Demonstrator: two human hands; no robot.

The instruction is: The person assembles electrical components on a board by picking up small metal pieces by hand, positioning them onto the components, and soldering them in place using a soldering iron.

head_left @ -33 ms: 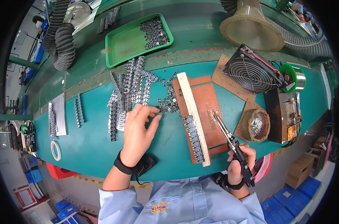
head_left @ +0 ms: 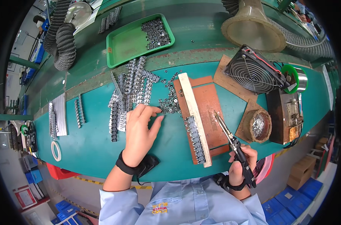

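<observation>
My right hand is wrapped round the black handle of a soldering iron. Its metal tip rests over or on a reddish-brown board. My left hand holds nothing visible; its thumb and forefinger are apart, with the fingertips at the near edge of a pile of small metal parts. Between the hands, a pale wooden strip lies along the board. A row of small dark components lines the strip's left side. Left of the pile, component strips are heaped on the green mat.
Beyond lies a green tray of small parts. To the right are a black fan, a solder spool, a round pot and a metal-topped box. An extraction hood hangs behind. Tape lies left.
</observation>
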